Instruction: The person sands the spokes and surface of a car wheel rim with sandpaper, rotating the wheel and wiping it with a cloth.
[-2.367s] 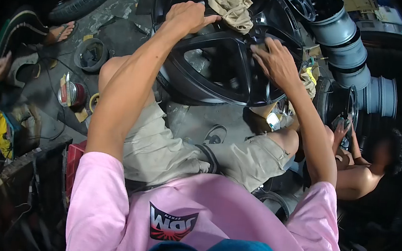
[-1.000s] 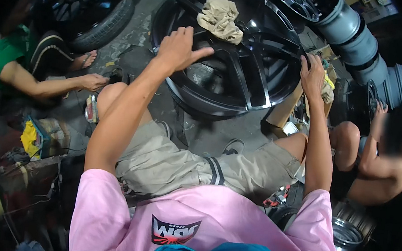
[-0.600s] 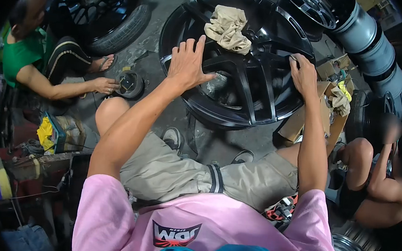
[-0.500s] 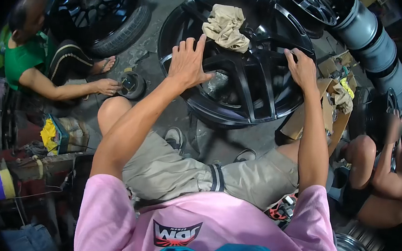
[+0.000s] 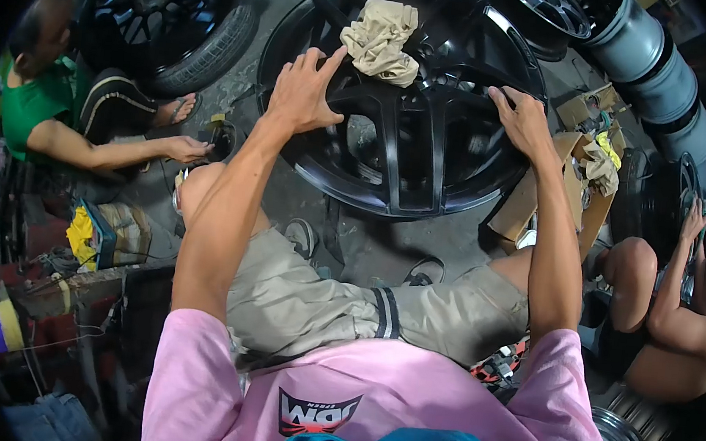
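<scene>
A black alloy wheel rim (image 5: 436,156) with split spokes lies face up in front of my knees. My left hand (image 5: 306,93) rests at its left side, fingers spread and thumb held apart. On the right side, my right hand (image 5: 522,122) is closed over a spoke near the outer edge, thumb and forefinger forward and the other fingers curled. A crumpled beige cloth (image 5: 383,41) lies on the spokes near the hub, just beyond my left fingertips.
A person in a green shirt (image 5: 36,109) sits at left by a tyred wheel (image 5: 207,58), holding a small dark item. An open cardboard box (image 5: 573,186) stands at right. Silver rims (image 5: 670,102) are lined up behind it. Another person's hand (image 5: 693,221) touches a wheel at far right.
The wheel rim has shifted a little left and turned, and the cloth has moved with it. Both my hands have moved left along with the rim.
</scene>
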`<state>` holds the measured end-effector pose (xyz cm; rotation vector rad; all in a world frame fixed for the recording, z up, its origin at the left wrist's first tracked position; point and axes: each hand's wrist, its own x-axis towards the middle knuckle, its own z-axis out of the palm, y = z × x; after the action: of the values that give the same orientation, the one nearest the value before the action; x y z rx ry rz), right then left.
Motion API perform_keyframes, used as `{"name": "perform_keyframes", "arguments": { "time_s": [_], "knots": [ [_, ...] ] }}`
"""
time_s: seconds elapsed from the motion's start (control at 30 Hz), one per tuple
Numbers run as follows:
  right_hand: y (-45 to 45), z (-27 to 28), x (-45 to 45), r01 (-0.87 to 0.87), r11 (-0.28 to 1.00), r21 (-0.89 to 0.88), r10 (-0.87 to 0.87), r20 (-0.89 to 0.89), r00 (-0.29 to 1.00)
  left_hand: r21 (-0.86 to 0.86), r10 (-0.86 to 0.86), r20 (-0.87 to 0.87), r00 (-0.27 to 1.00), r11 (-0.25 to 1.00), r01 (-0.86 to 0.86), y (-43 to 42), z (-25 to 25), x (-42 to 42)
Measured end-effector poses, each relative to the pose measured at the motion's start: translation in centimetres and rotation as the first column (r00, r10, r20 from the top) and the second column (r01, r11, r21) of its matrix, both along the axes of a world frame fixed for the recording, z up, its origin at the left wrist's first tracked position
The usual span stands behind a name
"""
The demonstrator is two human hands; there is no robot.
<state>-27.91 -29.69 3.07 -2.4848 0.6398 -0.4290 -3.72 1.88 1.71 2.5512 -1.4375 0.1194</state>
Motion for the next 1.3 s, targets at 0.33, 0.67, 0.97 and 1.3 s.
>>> {"name": "perform_keyframes", "arguments": {
  "time_s": [0.33,0.67,0.97,1.3],
  "knots": [
    [4.3,1.6,-1.5,0.127,0.982,0.143,-0.104,-0.159,0.982,0.043,-0.093,0.042,0.995,0.995,0.091,-0.3,-0.2,3.4],
    [1.6,-1.3,-6.2,0.152,0.924,0.35,-0.221,0.166,0.961,0.061,-0.083,-0.072,0.994,0.994,0.088,-1.3,0.9,4.2],
    [9.0,3.0,-13.2,0.232,0.957,-0.176,-0.168,0.318,0.933,-0.463,-0.19,-0.426,0.885,0.886,-0.033,-1.7,6.3,4.3],
    [20.1,0.9,-12.3,-0.288,0.897,-0.336,0.334,0.087,0.939,-0.966,-0.401,0.052,0.914,0.213,0.148,12.1,21.3,-6.9]
  ]
}}
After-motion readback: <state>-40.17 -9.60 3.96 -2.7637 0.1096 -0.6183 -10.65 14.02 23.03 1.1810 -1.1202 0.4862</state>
